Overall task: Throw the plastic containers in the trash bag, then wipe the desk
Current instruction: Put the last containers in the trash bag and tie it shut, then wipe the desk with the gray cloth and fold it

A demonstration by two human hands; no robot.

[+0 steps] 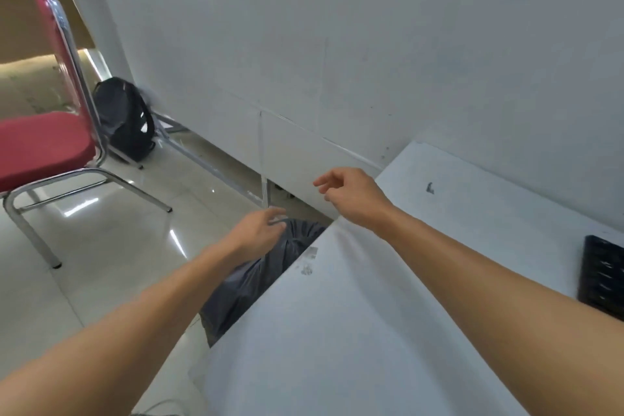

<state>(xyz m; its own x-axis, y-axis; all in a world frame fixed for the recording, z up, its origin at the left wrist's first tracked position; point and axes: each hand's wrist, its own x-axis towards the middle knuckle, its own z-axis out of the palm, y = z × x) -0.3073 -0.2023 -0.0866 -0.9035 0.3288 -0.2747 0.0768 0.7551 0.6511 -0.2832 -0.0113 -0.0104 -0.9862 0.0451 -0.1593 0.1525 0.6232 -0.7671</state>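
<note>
Bag film (256, 277) looks limp and slippery — best pinched at its gathered top, where left hand (260, 230) and right hand (351, 196) hover, both released.

The desk (371, 314) hides most of the trash bag (256, 277), seemingly.

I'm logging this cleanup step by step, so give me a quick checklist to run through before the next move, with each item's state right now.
1. Left hand at the trash bag: ok, fingers at its top edge.
2. Right hand free: ok, open and holding nothing.
3. Bag mouth open: cannot tell, the desk hides most of it.
4. Containers cleared off the desk: not ok, a black tray sits at its right edge.
5. Wiping cloth ready: cannot tell, none in view.
6. Desk clean: not ok, smudges show.
</note>
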